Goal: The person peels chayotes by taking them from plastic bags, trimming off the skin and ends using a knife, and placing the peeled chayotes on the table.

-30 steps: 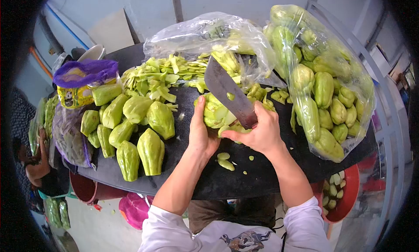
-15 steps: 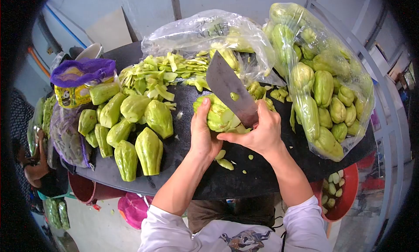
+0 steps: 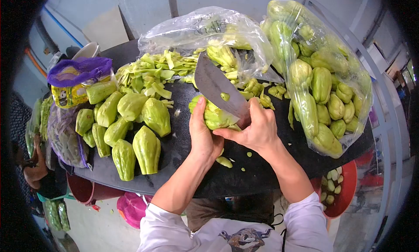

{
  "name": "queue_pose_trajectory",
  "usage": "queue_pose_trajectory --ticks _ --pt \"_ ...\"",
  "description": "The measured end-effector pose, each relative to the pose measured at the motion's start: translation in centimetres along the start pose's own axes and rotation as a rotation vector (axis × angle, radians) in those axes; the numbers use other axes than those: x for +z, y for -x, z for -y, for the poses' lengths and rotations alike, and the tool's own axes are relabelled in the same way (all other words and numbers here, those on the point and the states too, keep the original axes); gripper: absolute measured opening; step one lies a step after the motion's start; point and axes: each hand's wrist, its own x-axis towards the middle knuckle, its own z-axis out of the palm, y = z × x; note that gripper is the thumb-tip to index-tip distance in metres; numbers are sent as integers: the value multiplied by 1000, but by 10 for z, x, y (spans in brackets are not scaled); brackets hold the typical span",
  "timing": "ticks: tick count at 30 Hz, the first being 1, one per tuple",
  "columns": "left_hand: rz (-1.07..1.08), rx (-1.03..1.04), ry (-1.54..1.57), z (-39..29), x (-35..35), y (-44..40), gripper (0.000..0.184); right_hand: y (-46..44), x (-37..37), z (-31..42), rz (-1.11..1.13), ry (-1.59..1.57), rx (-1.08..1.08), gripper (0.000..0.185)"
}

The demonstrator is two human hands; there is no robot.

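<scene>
My left hand [image 3: 203, 132] is wrapped round a green chayote [image 3: 214, 116] above the middle of the dark table [image 3: 187, 173]. In my right hand [image 3: 255, 127] is a broad cleaver [image 3: 220, 86], its blade slanting up and to the left across the chayote, with a bit of peel stuck on it. The right thumb presses against the chayote's lower side. The cleaver's handle is hidden in my fingers. Just below the hands lie small peel scraps [image 3: 224, 162]. Several trimmed chayotes [image 3: 146, 150] stand and lie to the left.
A heap of peel strips [image 3: 163, 66] lies behind, beside a clear plastic bag [image 3: 174, 36]. At right is a bag full of chayotes [image 3: 322, 84]. A purple net bag [image 3: 67, 129] sits far left, near another person's arm [image 3: 38, 164]. Below right stands a red tub [image 3: 347, 191].
The cleaver and the chayote have shifted slightly to the left with both hands. The whole view has moved a little; both grips stay the same.
</scene>
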Motion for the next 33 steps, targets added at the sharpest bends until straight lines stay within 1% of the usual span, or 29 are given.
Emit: queue_pose_trajectory --ticks 2,7,9,11,15,17,18,20,21,24,25,27,28,29,31,32,33 --pt "-1 36 -14 -1 2 2 49 0 2 0 -2 -8 -2 78" --pt "18 22 16 1 -3 -1 50 2 4 0 2 -9 -18 76" --pt "14 26 11 -1 1 1 50 3 4 -1 39 -22 -1 74" --pt "-13 18 91 -3 4 3 43 4 4 -1 29 -16 -12 74" --pt "-8 3 92 -1 0 1 43 4 4 0 37 -7 -11 72" --pt "-8 36 96 4 -4 0 52 4 5 0 33 -6 -40 68" --pt "-6 34 94 5 -6 -1 52 5 5 0 29 -3 -66 65" --pt "45 7 79 4 -11 -3 42 4 5 -1 0 27 -75 64" --pt "45 7 79 3 -12 -4 42 4 5 -1 -25 53 -85 64" --pt "-13 -29 64 -3 -13 -10 48 4 1 -1 12 72 -81 61" --pt "25 -107 76 -10 -14 -11 52 1 -1 -1 10 70 -84 61" --pt "88 -233 99 -20 -9 -9 62 -2 -8 -4 96 69 -216 61" --pt "76 -248 132 -20 -10 -11 63 -2 -12 -6 145 90 -226 56" --pt "61 -259 165 -22 -12 -12 64 -2 -12 -6 145 88 -229 56" --pt "-16 -166 83 -27 2 -8 68 -5 -9 -8 0 -341 69 54" --pt "16 -158 97 -27 -4 -11 70 -5 -8 -20 -27 -431 77 56" --pt "37 -176 154 -27 -7 -13 68 -2 -12 -28 26 -552 176 57"
